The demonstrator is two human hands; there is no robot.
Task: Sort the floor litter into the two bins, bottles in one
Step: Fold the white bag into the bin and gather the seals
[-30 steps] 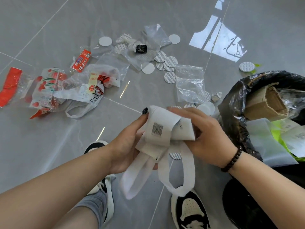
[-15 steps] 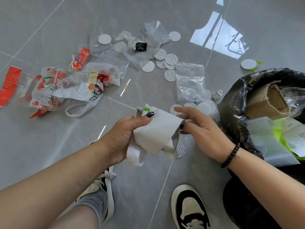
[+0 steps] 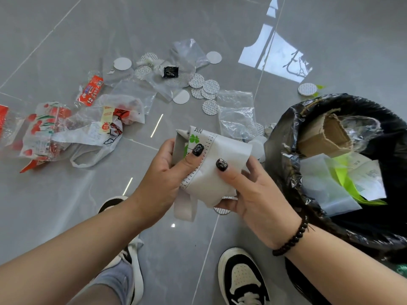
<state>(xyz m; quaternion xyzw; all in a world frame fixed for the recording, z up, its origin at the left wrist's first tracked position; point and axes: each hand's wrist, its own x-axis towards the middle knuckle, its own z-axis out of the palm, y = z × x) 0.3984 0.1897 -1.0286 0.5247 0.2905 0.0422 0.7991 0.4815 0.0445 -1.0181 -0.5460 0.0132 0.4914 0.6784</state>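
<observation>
Now both hands, left (image 3: 160, 179) and right (image 3: 253, 194), clamped on a folded, soft white fabric bag (image 3: 217, 170) with limp handles.

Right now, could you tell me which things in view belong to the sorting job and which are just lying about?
Part of the job:
- folded white bag, gripped by left hand and right hand
- black-lined bin, already holding cardboard and plastic
- printed plastic bags, clear bags, round seal discs on the floor

Just there:
- shoes
- bead bracelet
</observation>
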